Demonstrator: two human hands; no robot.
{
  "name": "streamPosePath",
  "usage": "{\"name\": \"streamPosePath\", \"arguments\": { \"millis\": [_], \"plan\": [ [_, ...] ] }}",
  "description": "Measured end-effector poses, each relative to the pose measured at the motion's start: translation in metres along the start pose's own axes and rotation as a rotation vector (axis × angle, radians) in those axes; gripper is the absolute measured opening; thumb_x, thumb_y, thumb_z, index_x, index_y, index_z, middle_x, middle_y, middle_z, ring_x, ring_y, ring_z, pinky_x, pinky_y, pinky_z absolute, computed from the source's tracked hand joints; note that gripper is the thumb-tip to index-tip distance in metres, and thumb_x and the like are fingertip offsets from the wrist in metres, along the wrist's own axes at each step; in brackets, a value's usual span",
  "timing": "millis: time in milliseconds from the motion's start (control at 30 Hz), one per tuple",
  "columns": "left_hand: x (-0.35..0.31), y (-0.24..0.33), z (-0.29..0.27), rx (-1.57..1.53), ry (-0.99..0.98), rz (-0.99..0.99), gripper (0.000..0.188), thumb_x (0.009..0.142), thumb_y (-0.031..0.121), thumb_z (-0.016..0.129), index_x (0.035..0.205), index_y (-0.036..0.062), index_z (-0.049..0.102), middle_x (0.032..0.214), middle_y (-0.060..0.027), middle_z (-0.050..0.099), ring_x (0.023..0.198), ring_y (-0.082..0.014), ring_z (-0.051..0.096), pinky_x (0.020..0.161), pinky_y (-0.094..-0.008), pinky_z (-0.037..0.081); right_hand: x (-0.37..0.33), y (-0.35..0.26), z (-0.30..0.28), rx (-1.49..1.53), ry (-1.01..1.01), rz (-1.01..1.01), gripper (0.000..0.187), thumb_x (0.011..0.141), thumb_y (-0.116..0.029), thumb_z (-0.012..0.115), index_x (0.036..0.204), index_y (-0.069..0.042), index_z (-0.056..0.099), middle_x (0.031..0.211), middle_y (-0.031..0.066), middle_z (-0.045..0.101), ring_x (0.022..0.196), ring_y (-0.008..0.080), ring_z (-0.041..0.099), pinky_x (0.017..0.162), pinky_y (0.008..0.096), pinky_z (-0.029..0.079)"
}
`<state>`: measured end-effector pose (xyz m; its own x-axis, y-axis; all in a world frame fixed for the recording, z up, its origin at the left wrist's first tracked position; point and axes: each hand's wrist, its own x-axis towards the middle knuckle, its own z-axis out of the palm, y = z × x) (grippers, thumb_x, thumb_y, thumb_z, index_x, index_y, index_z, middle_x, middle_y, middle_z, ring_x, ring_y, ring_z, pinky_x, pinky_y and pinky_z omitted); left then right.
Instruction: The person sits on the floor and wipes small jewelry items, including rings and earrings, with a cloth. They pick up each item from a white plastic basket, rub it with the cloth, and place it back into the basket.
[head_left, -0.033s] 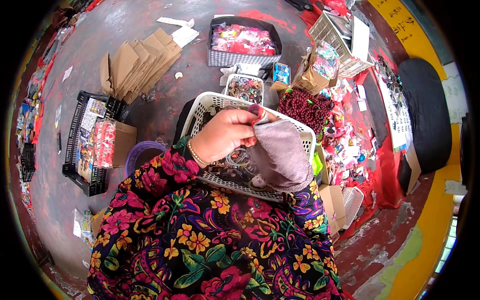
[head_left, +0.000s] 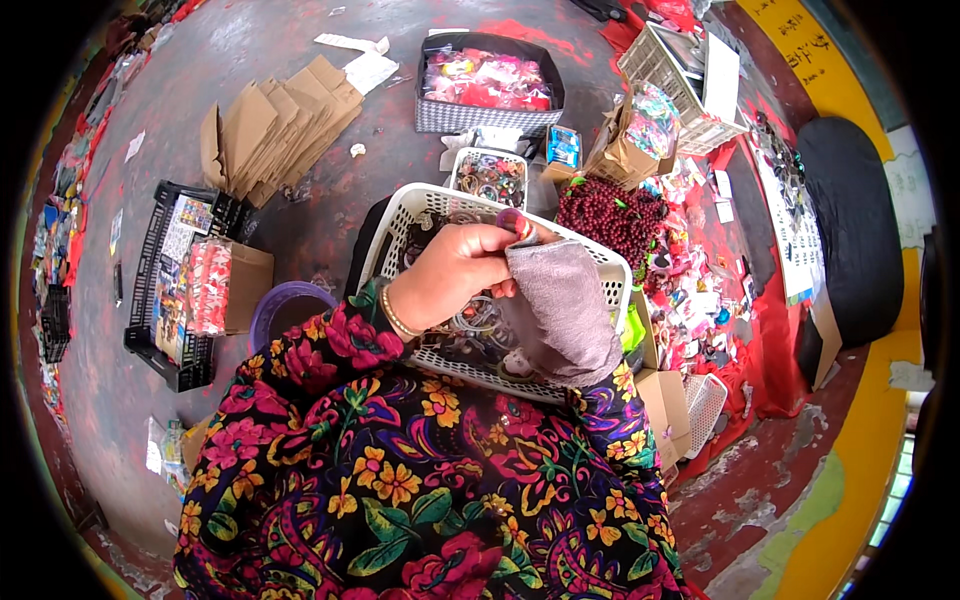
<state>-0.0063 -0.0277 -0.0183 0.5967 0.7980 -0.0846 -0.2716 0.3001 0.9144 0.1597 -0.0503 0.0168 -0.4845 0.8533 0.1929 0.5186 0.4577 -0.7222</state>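
My left hand [head_left: 445, 275], with a beaded bracelet at the wrist, is above a white plastic basket [head_left: 395, 215]. Its thumb and fingers are pinched together at the upper corner of a greyish-mauve cloth [head_left: 565, 315]. Close to those fingertips is a small purple band [head_left: 510, 217] with a red and yellow bit beside it; what exactly the pinch holds is unclear. The cloth lies over my right hand [head_left: 545, 236], so only a bit of finger shows past its top edge. Loose rings and bands, some clear, some dark [head_left: 475, 325], fill the basket below.
Beyond the basket stand a small white basket [head_left: 490, 178] of bands and a checked bin [head_left: 480, 118] of packets. Dark red beads [head_left: 610, 215] lie to the right. At left are a black crate [head_left: 165, 355], a purple tub [head_left: 265, 315] and folded cardboard [head_left: 270, 130].
My left hand has turned and shifted very slightly, and the cloth's outline has changed a little. Everything around the hands is as before.
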Motion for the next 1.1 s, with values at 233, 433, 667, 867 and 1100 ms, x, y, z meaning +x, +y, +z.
{"name": "streamPosePath", "arguments": {
  "millis": [233,433,667,867,1100],
  "plan": [
    [-0.001,0.000,0.008,0.333,0.069,0.206,0.020,0.083,-0.005,0.052,0.099,-0.0018,0.064,0.079,-0.0004,0.061,0.067,-0.0062,0.055,0.060,-0.0225,0.045,-0.005,0.000,0.022,-0.349,0.260,-0.002,0.030,0.072,-0.003,0.060,0.101,0.000,0.055,0.085,0.0156,0.055,0.075,0.0292,0.057,0.065,0.0371,0.045],
    [-0.005,-0.009,0.014,0.423,-0.029,0.277,0.010,0.084,-0.004,0.052,0.088,-0.0013,0.062,0.072,-0.0022,0.057,0.064,-0.0070,0.055,0.055,-0.0222,0.043,-0.004,-0.027,0.002,-0.185,0.296,0.093,0.012,0.077,-0.008,0.059,0.085,0.001,0.059,0.069,0.0163,0.060,0.064,0.0304,0.060,0.058,0.0375,0.046],
    [0.000,0.003,0.003,-0.341,-0.073,-0.095,0.015,0.092,0.007,0.052,0.102,-0.0020,0.060,0.079,-0.0017,0.054,0.065,-0.0089,0.052,0.056,-0.0218,0.042,0.002,-0.013,-0.003,-0.026,0.408,0.074,0.030,0.073,-0.006,0.070,0.097,0.000,0.053,0.089,0.0120,0.063,0.078,0.0236,0.063,0.069,0.0327,0.049],
    [-0.002,0.001,0.001,-0.243,-0.078,-0.101,0.016,0.092,0.006,0.050,0.101,-0.0018,0.060,0.078,-0.0011,0.053,0.064,-0.0082,0.050,0.054,-0.0220,0.039,0.008,0.002,0.000,-0.055,0.280,0.029,0.039,0.082,-0.004,0.062,0.118,-0.002,0.047,0.094,0.0094,0.062,0.086,0.0167,0.061,0.074,0.0270,0.049],
    [-0.008,0.003,0.010,0.203,-0.205,0.024,0.012,0.088,-0.001,0.047,0.077,0.0007,0.052,0.061,0.0025,0.044,0.055,-0.0061,0.040,0.051,-0.0232,0.033,0.000,0.007,0.006,0.026,0.080,-0.100,0.045,0.072,-0.012,0.067,0.115,-0.003,0.055,0.110,0.0109,0.059,0.099,0.0245,0.056,0.085,0.0328,0.043]
  ]
}}
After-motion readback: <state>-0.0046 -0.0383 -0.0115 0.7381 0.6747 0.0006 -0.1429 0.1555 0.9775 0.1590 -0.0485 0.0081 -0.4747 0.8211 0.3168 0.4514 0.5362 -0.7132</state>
